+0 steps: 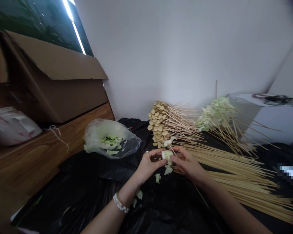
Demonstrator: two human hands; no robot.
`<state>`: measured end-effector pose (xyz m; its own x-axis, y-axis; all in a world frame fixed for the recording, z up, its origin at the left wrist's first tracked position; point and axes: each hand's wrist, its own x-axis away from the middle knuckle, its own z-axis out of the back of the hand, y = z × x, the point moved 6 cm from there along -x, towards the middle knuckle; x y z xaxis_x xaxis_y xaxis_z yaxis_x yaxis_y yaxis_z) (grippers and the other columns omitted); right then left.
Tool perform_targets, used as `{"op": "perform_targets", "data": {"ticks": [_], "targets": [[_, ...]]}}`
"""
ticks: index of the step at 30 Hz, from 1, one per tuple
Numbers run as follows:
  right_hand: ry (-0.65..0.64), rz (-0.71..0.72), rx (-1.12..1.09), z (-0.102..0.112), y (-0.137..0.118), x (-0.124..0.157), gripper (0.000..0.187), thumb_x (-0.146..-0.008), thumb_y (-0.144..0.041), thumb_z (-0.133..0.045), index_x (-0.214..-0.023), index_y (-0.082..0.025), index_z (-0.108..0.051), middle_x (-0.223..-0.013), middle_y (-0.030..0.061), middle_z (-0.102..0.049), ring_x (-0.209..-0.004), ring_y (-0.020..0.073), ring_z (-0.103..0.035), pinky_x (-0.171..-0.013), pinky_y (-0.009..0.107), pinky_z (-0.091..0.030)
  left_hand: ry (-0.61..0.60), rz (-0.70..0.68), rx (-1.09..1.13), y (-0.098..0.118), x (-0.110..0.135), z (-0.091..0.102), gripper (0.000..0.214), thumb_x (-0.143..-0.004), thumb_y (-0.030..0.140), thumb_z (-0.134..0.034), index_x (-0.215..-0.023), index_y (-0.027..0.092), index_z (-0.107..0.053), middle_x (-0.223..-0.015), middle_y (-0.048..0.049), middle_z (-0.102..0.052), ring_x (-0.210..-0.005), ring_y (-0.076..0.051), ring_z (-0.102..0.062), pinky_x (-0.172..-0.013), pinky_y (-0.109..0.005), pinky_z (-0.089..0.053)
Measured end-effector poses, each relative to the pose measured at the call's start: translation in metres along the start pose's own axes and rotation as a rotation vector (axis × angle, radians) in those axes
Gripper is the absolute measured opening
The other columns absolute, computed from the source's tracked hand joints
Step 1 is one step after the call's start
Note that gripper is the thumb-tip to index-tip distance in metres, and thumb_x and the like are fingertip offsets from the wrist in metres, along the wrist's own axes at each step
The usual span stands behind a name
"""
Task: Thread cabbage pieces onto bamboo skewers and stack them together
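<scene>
The skewers (234, 175) are pale, matt bamboo, slightly rough along their lengths. The cabbage piece (167, 156) looks smooth and waxy. Under them lies a thin black plastic sheet (70, 201), glossy and creased. Near its far edge sits a clear, crinkled plastic bag (109, 138). Past the sheet's left edge, the shelf (39, 159) is varnished wood with a soft sheen, and the box (51, 97) on it is matt corrugated cardboard.

We are wearing a bracelet of round, glossy white beads (120, 203) on our left wrist, just behind our left hand (148, 165). Our slim right forearm (224, 198) is showing bare skin from our right hand (187, 164) down to the frame's lower edge.
</scene>
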<state>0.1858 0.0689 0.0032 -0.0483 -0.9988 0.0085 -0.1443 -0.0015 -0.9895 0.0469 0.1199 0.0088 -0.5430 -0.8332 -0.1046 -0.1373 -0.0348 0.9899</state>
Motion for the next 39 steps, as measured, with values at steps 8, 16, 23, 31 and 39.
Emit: {"op": "perform_targets", "data": {"ticks": [8,16,23,31,39], "targets": [[0.048,-0.018,-0.019,-0.001,0.004,-0.001,0.048,-0.068,-0.049,-0.074,-0.102,-0.022,-0.054,-0.061,-0.0063,-0.058,-0.039,0.0035,-0.039,-0.037,0.017,-0.028,0.02,0.004,-0.053,0.003,0.001,-0.001,0.05,-0.064,0.032,-0.081,-0.108,0.013,-0.068,-0.097,-0.0092,-0.072,-0.088,-0.02,-0.066,-0.08,-0.03,-0.051],[0.075,0.073,0.153,0.001,0.002,-0.004,0.042,-0.066,-0.046,-0.075,-0.094,-0.02,-0.059,-0.088,0.004,-0.069,-0.069,0.0153,-0.063,-0.061,0.028,-0.049,-0.001,-0.045,-0.114,-0.004,0.0,-0.007,0.047,-0.064,0.028,-0.078,-0.106,0.011,-0.065,-0.096,-0.0111,-0.073,-0.085,-0.021,-0.068,-0.078,-0.03,-0.053],[0.033,0.1,0.181,-0.005,0.002,-0.003,0.039,-0.075,-0.049,-0.062,-0.098,-0.018,-0.057,-0.083,0.0036,-0.069,-0.068,0.0145,-0.062,-0.057,0.025,-0.046,0.12,-0.247,-0.606,0.013,0.009,-0.003,0.034,-0.076,0.017,-0.058,-0.109,0.014,-0.066,-0.092,-0.0063,-0.072,-0.075,-0.016,-0.063,-0.069,-0.025,-0.05],[0.13,0.011,0.171,0.003,0.005,-0.003,0.032,-0.076,-0.045,-0.057,-0.097,-0.022,-0.054,-0.042,-0.0112,-0.04,-0.033,0.0068,-0.032,-0.035,0.02,-0.019,0.266,-0.284,-0.757,0.016,0.008,0.01,0.039,-0.075,0.008,-0.049,-0.108,0.019,-0.066,-0.09,-0.0011,-0.072,-0.063,-0.012,-0.058,-0.064,-0.022,-0.044],[0.165,-0.001,-0.006,0.01,-0.003,-0.003,0.028,-0.074,-0.044,-0.059,-0.09,-0.023,-0.051,-0.057,-0.0056,-0.061,-0.03,0.0031,-0.026,-0.034,0.019,-0.01,0.248,-0.128,-0.657,0.009,0.001,0.028,0.042,-0.071,0.007,-0.047,-0.102,0.02,-0.07,-0.09,-0.0017,-0.072,-0.075,-0.018,-0.062,-0.071,-0.026,-0.045]]}}
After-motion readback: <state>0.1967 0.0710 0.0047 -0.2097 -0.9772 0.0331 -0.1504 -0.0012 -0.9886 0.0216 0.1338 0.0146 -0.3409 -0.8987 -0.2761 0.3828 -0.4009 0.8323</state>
